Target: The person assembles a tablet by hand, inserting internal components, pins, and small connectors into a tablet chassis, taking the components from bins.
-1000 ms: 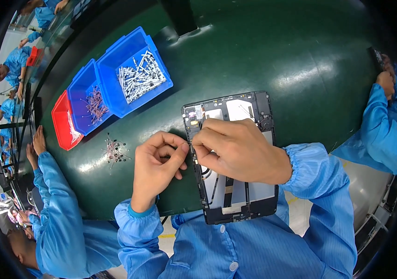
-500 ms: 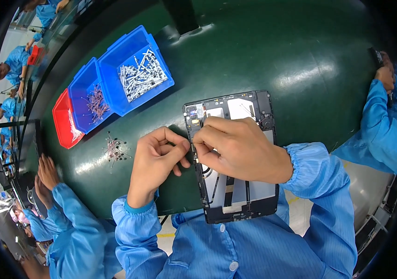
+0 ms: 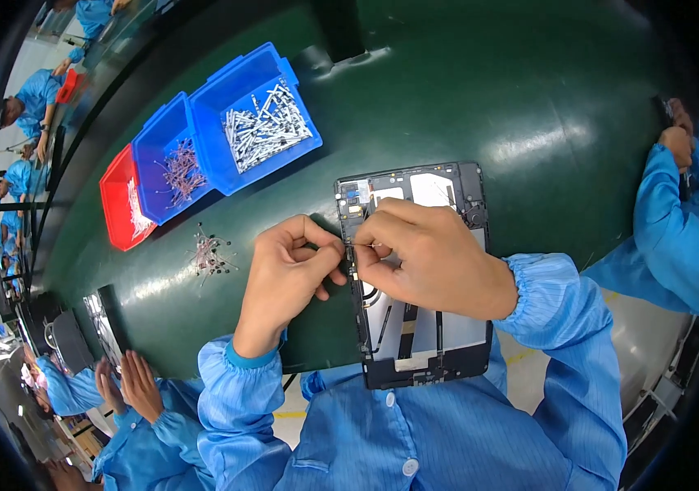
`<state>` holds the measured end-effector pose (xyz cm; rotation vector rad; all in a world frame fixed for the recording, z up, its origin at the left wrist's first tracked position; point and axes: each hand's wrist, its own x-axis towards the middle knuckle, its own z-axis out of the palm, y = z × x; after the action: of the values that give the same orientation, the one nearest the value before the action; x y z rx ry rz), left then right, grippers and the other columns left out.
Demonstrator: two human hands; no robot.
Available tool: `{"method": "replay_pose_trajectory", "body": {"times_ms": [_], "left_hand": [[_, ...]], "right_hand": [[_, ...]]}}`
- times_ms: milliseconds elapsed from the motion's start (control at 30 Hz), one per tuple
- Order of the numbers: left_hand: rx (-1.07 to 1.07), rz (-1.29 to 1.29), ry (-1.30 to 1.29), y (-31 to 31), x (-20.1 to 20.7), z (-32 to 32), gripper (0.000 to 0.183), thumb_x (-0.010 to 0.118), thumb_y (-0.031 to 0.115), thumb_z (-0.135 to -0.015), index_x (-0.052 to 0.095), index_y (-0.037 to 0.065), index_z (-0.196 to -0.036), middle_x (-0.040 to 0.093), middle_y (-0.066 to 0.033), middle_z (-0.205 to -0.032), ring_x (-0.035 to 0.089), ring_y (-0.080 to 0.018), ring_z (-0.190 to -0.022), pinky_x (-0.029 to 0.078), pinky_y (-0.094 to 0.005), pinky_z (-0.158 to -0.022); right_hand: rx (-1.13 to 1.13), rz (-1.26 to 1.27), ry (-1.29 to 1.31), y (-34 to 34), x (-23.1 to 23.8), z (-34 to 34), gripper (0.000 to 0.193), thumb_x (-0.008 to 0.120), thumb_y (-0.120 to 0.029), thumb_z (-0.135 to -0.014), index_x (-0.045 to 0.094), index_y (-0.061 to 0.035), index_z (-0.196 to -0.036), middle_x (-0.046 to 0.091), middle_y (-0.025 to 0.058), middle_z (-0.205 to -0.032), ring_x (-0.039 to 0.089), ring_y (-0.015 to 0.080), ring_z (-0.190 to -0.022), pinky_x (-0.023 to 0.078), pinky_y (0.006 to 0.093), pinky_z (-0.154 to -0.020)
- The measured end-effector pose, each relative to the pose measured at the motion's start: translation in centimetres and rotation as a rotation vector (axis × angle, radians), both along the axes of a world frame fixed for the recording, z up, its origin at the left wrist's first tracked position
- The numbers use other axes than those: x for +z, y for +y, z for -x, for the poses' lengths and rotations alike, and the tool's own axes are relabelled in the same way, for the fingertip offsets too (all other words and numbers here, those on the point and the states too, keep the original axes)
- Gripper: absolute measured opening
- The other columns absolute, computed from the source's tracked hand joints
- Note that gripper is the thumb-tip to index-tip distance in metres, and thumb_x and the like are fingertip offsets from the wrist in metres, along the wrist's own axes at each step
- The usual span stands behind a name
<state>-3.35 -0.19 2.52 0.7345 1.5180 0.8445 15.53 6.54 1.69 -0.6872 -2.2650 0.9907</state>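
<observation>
A tablet (image 3: 464,327) with its back off lies before me at the table's near edge, showing white panels, black flat cables and a dark frame. My right hand (image 3: 431,254) reaches over its upper left part, thumb and forefinger pinched together. Close beside it, my left hand (image 3: 288,270) is at the tablet's left edge with thumb and forefinger also pressed together. Whatever sits between the fingertips is too small to make out. Left of my left hand, a loose pile of small parts with thin wires (image 3: 210,255) rests on the table.
At the upper left stand a blue bin (image 3: 210,168) of white strip-like parts, another blue bin (image 3: 149,155) of reddish wired parts, and a red bin (image 3: 112,217) of white pieces. A co-worker's hands (image 3: 138,385) touch another device (image 3: 102,327) at left. Another person's arm (image 3: 660,192) is at right.
My fingertips stay close together at the tablet's left edge, shifting only slightly. The view has moved a little. The left co-worker's hands have come nearer the table's front edge, with a device now visible there.
</observation>
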Motion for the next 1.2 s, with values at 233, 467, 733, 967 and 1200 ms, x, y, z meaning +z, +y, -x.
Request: {"method": "replay_pose_trajectory", "body": {"times_ms": [233, 467, 733, 967, 1200], "left_hand": [[-0.024, -0.063, -0.022, 0.0, -0.4, -0.1, 0.009, 0.066, 0.003, -0.086, 0.060, 0.000, -0.091, 0.066, -0.0057, -0.084, 0.068, -0.0110, -0.065, 0.048, -0.0208, -0.046], [-0.078, -0.122, 0.027, 0.4, -0.6, 0.1, 0.015, 0.070, 0.005, -0.081, 0.058, 0.000, -0.090, 0.065, -0.0055, -0.080, 0.067, -0.0108, -0.058, 0.044, -0.0218, -0.040], [-0.135, -0.167, 0.013, -0.1, -1.1, 0.9, 0.019, 0.071, 0.009, -0.084, 0.059, 0.000, -0.095, 0.063, -0.0045, -0.085, 0.066, -0.0106, -0.058, 0.043, -0.0216, -0.038], [-0.067, -0.229, -0.010, -0.1, -0.6, 2.7, 0.028, 0.072, 0.024, -0.089, 0.062, -0.001, -0.098, 0.064, -0.0041, -0.082, 0.061, -0.0079, -0.055, 0.042, -0.0217, -0.041], [0.071, -0.325, -0.019, 0.1, -0.8, 4.5, 0.021, 0.069, 0.018, -0.090, 0.064, -0.002, -0.095, 0.064, -0.0041, -0.074, 0.061, -0.0083, -0.054, 0.044, -0.0225, -0.045]], "right_hand": [[-0.034, 0.020, -0.083, 0.1, 0.4, -0.3, 0.013, 0.073, -0.005, -0.073, 0.063, -0.0026, -0.081, 0.059, 0.0088, -0.076, 0.063, 0.0195, -0.059, 0.052, 0.0323, -0.053], [0.011, -0.013, -0.124, 0.9, 1.7, 0.4, 0.011, 0.070, -0.007, -0.070, 0.061, -0.0016, -0.074, 0.060, 0.0117, -0.072, 0.062, 0.0282, -0.060, 0.051, 0.0377, -0.055], [-0.127, -0.244, -0.119, 6.6, 6.3, 6.1, 0.007, 0.067, -0.009, -0.080, 0.067, -0.0024, -0.082, 0.065, 0.0109, -0.077, 0.064, 0.0263, -0.069, 0.050, 0.0363, -0.061], [0.139, -1.026, -0.541, 9.5, 2.8, 13.4, 0.008, 0.070, -0.010, -0.073, 0.070, -0.0034, -0.076, 0.067, 0.0106, -0.080, 0.061, 0.0260, -0.083, 0.043, 0.0379, -0.082], [0.115, -0.823, -0.684, 10.6, 3.9, 14.0, 0.006, 0.069, -0.008, -0.075, 0.073, -0.0040, -0.075, 0.069, 0.0115, -0.082, 0.062, 0.0279, -0.082, 0.042, 0.0409, -0.085]]}}
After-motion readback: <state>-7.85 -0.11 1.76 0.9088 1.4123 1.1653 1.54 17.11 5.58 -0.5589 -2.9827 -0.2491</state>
